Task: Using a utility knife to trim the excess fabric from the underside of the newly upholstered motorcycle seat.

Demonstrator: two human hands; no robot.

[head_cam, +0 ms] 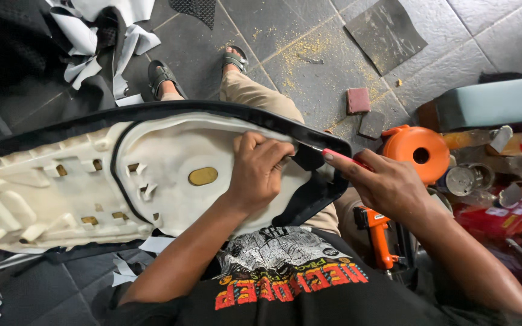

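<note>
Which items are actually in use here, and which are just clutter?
In use:
- upturned cream plastic seat base
- black cover edge, pressed by left hand
- red-handled thin tool in right hand

Lying about:
- orange round plastic housing
- orange staple gun
- reddish sanding block
- white fabric scraps

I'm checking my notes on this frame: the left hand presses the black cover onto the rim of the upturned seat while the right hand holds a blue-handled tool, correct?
Not quite: the tool's handle is red, not blue. The head view shows the right hand holding the red-handled tool, its metal tip at the black cover. The left hand does press the cover at the rim of the upturned seat.
</note>
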